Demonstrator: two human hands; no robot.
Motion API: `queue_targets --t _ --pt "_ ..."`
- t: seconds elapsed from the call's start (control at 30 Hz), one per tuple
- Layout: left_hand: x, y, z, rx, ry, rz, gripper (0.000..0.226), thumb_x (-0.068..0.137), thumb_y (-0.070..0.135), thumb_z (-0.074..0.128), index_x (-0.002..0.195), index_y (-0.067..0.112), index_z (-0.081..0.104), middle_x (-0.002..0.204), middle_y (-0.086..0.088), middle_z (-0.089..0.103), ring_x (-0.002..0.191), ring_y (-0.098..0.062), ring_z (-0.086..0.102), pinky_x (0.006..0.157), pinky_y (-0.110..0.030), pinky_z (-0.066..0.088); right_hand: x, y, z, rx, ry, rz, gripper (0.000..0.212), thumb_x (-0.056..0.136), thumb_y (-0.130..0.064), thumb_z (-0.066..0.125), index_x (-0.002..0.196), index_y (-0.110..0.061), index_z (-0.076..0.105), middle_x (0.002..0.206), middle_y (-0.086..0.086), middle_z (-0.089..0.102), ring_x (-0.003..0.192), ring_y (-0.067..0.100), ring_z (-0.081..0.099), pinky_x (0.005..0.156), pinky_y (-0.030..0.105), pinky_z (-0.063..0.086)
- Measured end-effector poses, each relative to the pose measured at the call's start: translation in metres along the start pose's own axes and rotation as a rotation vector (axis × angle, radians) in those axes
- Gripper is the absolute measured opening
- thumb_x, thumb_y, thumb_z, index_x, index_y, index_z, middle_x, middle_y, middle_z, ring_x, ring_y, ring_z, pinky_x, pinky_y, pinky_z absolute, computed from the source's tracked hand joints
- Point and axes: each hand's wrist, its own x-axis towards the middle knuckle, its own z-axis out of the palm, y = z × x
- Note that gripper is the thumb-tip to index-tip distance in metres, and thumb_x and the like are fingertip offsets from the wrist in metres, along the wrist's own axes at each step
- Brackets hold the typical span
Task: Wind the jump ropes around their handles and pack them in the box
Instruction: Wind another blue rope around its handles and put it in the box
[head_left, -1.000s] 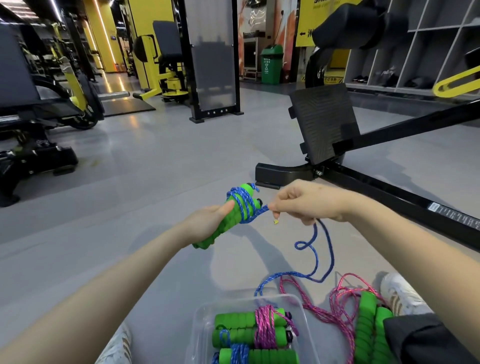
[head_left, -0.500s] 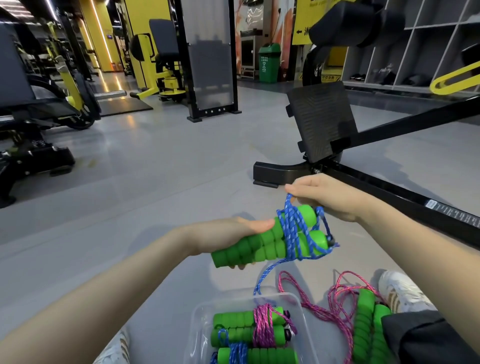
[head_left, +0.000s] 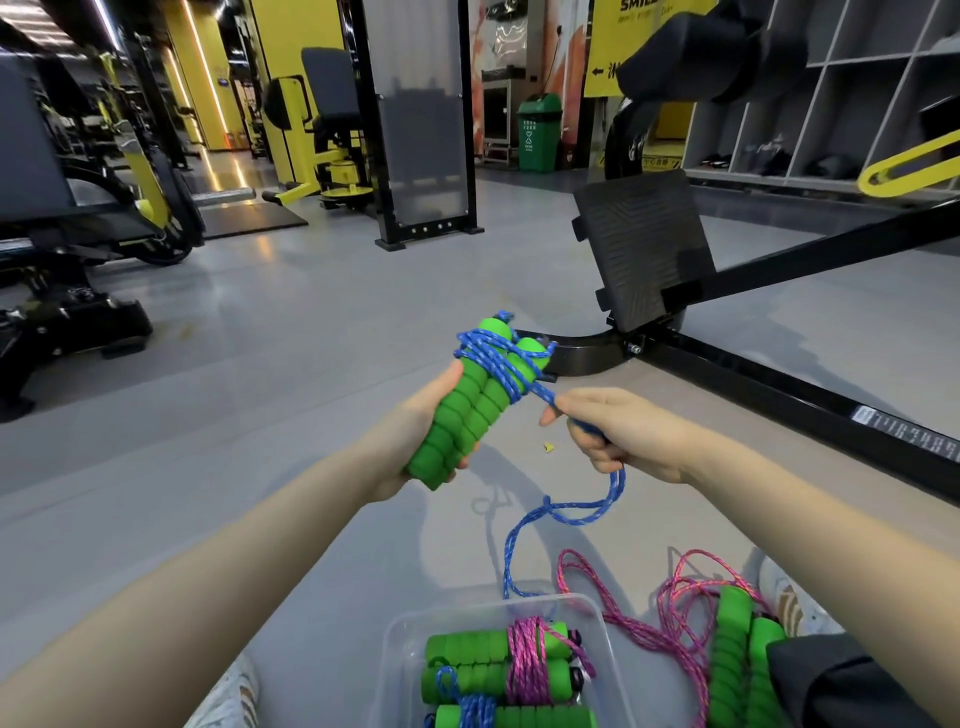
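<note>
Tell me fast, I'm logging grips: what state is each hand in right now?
Left hand: closed around the two green handles.
Right hand: closed, pinching the blue rope.

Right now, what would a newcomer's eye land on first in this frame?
The pair of bright green handles at centre, gripped by the left hand, with blue rope partly wound round their tops while the right hand pulls the free strand taut. Next, at the bottom, the clear box holding wound ropes, and a pink rope lying loose to its right.
</note>
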Motion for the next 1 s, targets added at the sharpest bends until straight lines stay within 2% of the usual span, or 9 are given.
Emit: queue_targets --t 0.17,0.27,0.4,0.5,0.63,0.73,0.8,0.87,1.0 --pt "0.007 -0.008 -0.004 0.138 0.134 -0.042 0.058 0.087 0.067 0.038 0.093 0.016 0.065 0.069 -0.006 0.062 0.056 -0.021 0.056 0.055 -0.024 0.043 -0.008 -0.02 0.009 -0.377 -0.097 0.065 0.023 0.099 -0.023 0.039 0.099 -0.008 0.056 0.052 -0.001 0.03 0.036 0.011 0.024 0.043 0.024 0.036" --pt "0.011 -0.01 -0.002 0.305 0.175 -0.051 0.057 0.086 0.068 0.04 0.09 0.017 0.066 0.07 -0.006 0.061 0.055 -0.021 0.057 0.058 -0.025 0.043 -0.011 -0.032 0.011 -0.629 -0.109 0.048 0.024 0.097 -0.027 0.044 0.093 -0.008 0.059 0.056 0.001 0.038 0.034 0.013 0.036 0.04 0.02 0.038" --pt "0.013 -0.017 -0.007 0.739 0.154 -0.007 0.055 0.088 0.065 0.037 0.085 0.015 0.06 0.074 -0.003 0.054 0.065 -0.02 0.053 0.059 -0.026 0.04 -0.019 -0.053 -0.008 -0.815 -0.004 -0.077 0.027 0.086 -0.029 0.063 0.075 -0.005 0.06 0.058 0.003 0.042 0.042 0.017 0.04 0.043 0.024 0.035" --pt "0.008 -0.026 -0.011 0.991 0.063 -0.015 0.057 0.09 0.065 0.034 0.092 0.015 0.062 0.084 -0.003 0.06 0.076 -0.018 0.054 0.073 -0.029 0.043 -0.028 -0.063 -0.02 -0.785 0.004 -0.137 0.027 0.084 -0.031 0.067 0.068 -0.01 0.06 0.058 0.005 0.038 0.046 0.013 0.031 0.041 0.019 0.027" --pt "0.0 -0.024 0.0 1.148 -0.062 0.02 0.054 0.09 0.064 0.036 0.079 0.015 0.055 0.072 0.0 0.054 0.067 -0.016 0.05 0.064 -0.027 0.038 -0.025 -0.06 -0.016 -0.771 0.0 -0.279 0.029 0.083 -0.037 0.067 0.077 -0.009 0.067 0.064 0.014 0.048 0.055 0.008 0.038 0.053 0.022 0.033" --pt "-0.004 -0.018 0.012 1.203 -0.184 0.11 0.052 0.088 0.068 0.036 0.08 0.021 0.056 0.075 0.002 0.059 0.071 -0.016 0.054 0.073 -0.03 0.045 -0.018 -0.054 -0.013 -0.654 0.014 -0.327 0.028 0.083 -0.034 0.068 0.077 -0.007 0.067 0.058 0.003 0.038 0.051 0.008 0.03 0.048 0.02 0.026" --pt "-0.007 -0.018 0.017 1.165 -0.262 0.219 0.054 0.084 0.072 0.034 0.082 0.024 0.057 0.081 0.001 0.063 0.078 -0.017 0.057 0.081 -0.035 0.049 -0.015 -0.048 -0.014 -0.527 -0.006 -0.286 0.024 0.083 -0.033 0.068 0.074 -0.01 0.068 0.06 0.005 0.032 0.052 0.014 0.024 0.048 0.026 0.02" --pt "-0.01 -0.018 0.021 1.073 -0.3 0.312 0.063 0.08 0.074 0.031 0.084 0.017 0.057 0.08 -0.002 0.062 0.076 -0.018 0.057 0.078 -0.035 0.049 -0.013 -0.036 -0.019 -0.394 0.006 -0.221 0.021 0.084 -0.03 0.067 0.07 -0.015 0.068 0.058 0.004 0.029 0.053 0.016 0.022 0.049 0.027 0.019" --pt "-0.019 -0.011 0.031 0.634 -0.266 0.352 0.061 0.082 0.066 0.04 0.073 0.007 0.053 0.066 0.0 0.047 0.062 -0.012 0.046 0.063 -0.027 0.04 -0.014 -0.014 -0.026 -0.047 0.027 -0.118 0.023 0.083 -0.032 0.061 0.065 -0.017 0.061 0.056 0.0 0.045 0.045 0.007 0.043 0.048 0.019 0.036"
